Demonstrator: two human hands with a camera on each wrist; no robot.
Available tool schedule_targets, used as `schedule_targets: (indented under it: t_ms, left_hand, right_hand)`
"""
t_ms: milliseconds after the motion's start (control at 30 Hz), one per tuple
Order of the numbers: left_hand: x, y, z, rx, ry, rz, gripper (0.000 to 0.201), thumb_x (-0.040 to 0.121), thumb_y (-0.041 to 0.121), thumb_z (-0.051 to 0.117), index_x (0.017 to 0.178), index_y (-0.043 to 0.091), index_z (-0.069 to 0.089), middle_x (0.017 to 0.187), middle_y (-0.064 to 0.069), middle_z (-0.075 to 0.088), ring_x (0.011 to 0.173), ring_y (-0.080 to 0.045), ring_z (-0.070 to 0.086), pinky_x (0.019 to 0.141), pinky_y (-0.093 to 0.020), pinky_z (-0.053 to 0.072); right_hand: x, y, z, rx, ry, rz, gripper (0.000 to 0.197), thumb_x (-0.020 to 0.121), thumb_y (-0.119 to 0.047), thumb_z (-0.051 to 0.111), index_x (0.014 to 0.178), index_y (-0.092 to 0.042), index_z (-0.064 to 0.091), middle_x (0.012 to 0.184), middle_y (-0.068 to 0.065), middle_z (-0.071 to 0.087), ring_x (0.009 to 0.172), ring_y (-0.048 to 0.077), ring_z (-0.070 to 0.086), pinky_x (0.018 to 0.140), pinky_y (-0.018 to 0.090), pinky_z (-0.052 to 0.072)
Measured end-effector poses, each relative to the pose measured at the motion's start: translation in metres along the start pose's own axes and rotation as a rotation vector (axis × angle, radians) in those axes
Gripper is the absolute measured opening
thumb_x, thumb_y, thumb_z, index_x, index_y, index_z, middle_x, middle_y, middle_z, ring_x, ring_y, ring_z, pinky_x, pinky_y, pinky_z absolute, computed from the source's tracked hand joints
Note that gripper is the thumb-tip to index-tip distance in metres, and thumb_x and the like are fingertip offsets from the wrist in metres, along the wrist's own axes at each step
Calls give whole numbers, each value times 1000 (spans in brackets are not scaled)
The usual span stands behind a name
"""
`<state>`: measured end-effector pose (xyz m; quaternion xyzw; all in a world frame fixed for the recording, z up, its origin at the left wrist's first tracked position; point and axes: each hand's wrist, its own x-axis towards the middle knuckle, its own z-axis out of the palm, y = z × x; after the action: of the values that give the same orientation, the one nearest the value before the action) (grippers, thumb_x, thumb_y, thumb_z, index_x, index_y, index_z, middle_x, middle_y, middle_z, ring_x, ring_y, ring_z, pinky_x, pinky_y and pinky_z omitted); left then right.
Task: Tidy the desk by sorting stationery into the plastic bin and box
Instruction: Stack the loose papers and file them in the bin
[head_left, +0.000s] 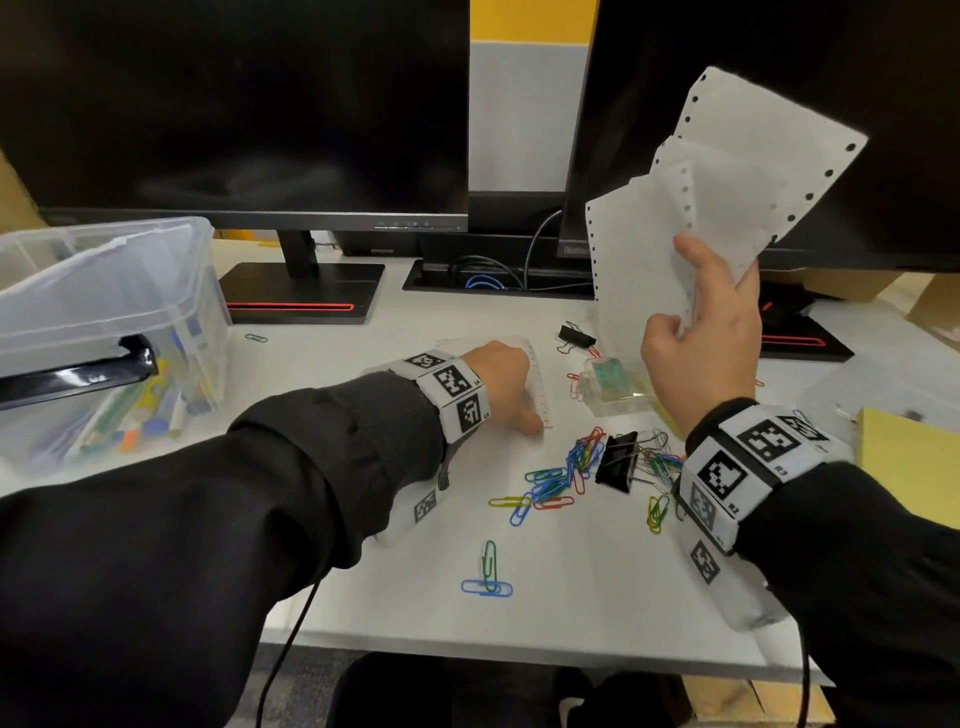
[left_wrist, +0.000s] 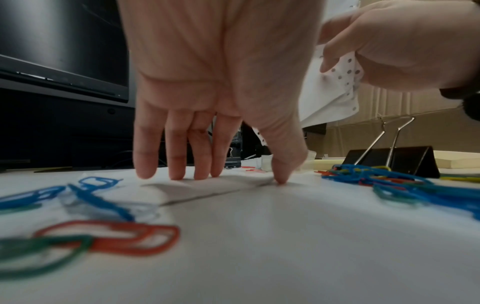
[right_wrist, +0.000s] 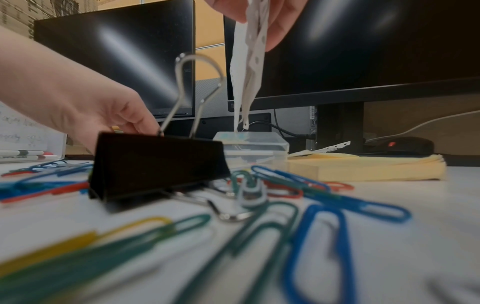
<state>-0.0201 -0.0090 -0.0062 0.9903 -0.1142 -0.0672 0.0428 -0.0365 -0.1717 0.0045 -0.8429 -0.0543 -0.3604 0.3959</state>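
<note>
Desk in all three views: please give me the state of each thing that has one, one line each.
Left hand: fingers pressing a flat sheet.
Right hand: raised, gripping punched sheets.
Bin: open, pens inside.
Small box: closed.
Big binder clip: handles up.
Paper clips: loose, scattered.
Monitors: dark.

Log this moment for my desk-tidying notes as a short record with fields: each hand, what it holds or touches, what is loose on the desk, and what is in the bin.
right hand: raised, grips a bunch of perforated paper sheets
left hand: fingertips pressing a paper sheet flat on the desk
loose on desk: coloured paper clips, large black binder clip, smaller binder clip, small clear box, yellow pad
plastic bin: at the left, pens and markers inside
</note>
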Motion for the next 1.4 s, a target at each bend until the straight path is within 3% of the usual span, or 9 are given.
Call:
schedule_targets:
  t_ms: [300, 500, 733, 967, 1033, 1133, 1233, 1300, 1400]
  left_hand:
    - [-8, 4, -9, 144, 69, 56, 26, 92, 13, 47, 111, -1, 59, 113, -19, 58, 99, -34, 60, 76, -33, 48]
    - [-20, 4, -37, 27, 302, 164, 17, 87, 22, 60, 97, 12, 69, 83, -3, 55, 86, -22, 56, 70, -29, 39]
    - [-20, -3, -94, -169, 709, 268, 34, 78, 40, 69, 103, 17, 70, 115, -3, 54, 112, -23, 41, 94, -39, 39]
    - [-2, -5, -56, -477, 964, 61, 51, 70, 44, 75, 114, 22, 60, 133, -2, 41, 125, -23, 33, 103, -39, 36]
    - [7, -13, -44, -701, 878, -107, 80, 64, 47, 79, 130, 19, 44, 137, -5, 39, 127, -21, 35, 104, -35, 35]
    - [9, -24, -29, -1246, 445, -229, 92, 57, 57, 79, 131, 12, 47, 133, -3, 55, 125, -20, 50, 95, -33, 42]
    - [0, -25, -20, -1611, 52, -33, 42, 79, 38, 68, 115, 17, 63, 111, 0, 71, 106, -16, 65, 90, -34, 52]
    - [-8, -20, -22, -1680, -1, 126, 26, 83, 19, 62, 109, 14, 64, 105, -2, 73, 97, -17, 69, 83, -32, 57]
    - [-13, -13, -31, -1670, 19, 227, 39, 74, 0, 64, 113, 8, 62, 108, -8, 70, 97, -21, 69, 80, -32, 58]
  right_hand:
    - [-1, 1, -1, 31, -26, -18, 54, 83, 5, 49, 133, -13, 45, 144, 13, 32, 114, 3, 32, 66, -18, 20]
    - [-3, -4, 2, 144, -68, -62, 47, 86, -14, 51, 133, -12, 45, 140, 9, 35, 117, 4, 34, 74, -16, 24]
    - [-9, -8, 3, 251, -106, -243, 53, 84, -42, 42, 126, -10, 53, 126, 3, 47, 115, 1, 40, 92, -7, 23]
    - [-9, -9, 2, 184, -107, -234, 44, 79, 4, 59, 121, -9, 56, 118, 8, 55, 102, -8, 40, 91, -9, 22]
    - [-9, -11, 0, 253, -115, -213, 52, 81, 6, 57, 129, -10, 47, 125, -6, 47, 113, -6, 42, 97, -5, 25]
    - [-10, -14, -3, 360, -115, -201, 71, 81, 9, 55, 142, -12, 25, 131, -28, 25, 118, -31, 23, 100, -5, 20]
    - [-10, -12, -1, 418, -198, -142, 79, 84, 8, 54, 147, -12, 10, 128, -36, 16, 109, -40, 19, 91, -11, 21]
    - [-10, -12, 0, 435, -292, -70, 83, 87, 2, 56, 149, -17, 5, 127, -35, 25, 110, -32, 30, 93, -4, 27]
    - [-10, -14, 0, 377, -371, 34, 86, 89, -10, 58, 149, -23, -2, 136, -20, 36, 117, -9, 38, 98, 9, 34]
